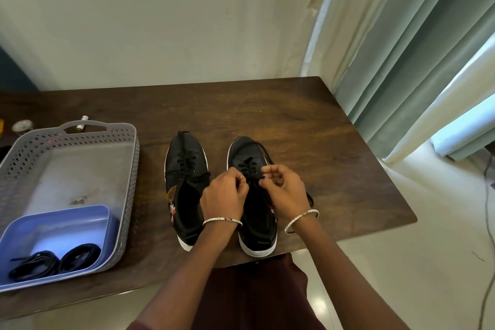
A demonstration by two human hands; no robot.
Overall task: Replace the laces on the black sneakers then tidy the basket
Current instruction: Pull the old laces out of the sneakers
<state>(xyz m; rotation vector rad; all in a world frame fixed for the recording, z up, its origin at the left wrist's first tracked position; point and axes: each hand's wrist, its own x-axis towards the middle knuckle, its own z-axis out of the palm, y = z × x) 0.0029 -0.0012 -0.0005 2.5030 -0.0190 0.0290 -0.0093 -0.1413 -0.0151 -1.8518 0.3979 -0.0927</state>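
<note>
The right black sneaker (pixel 257 233) stands near the table's (pixel 321 142) near edge. The left hand (pixel 225 193) and right hand (pixel 285 190) each pinch its black lace (pixel 250 166) with curled fingers. The left sneaker (pixel 186 169) stands just beside it. Farther left, a grey basket (pixel 131 169) holds a blue tray (pixel 53 225) with bundled black laces (pixel 53 262).

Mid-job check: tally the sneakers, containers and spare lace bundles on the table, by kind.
Black sneakers: 2
Grey basket: 1
Blue tray: 1
Lace bundles: 2
Total: 6
</note>
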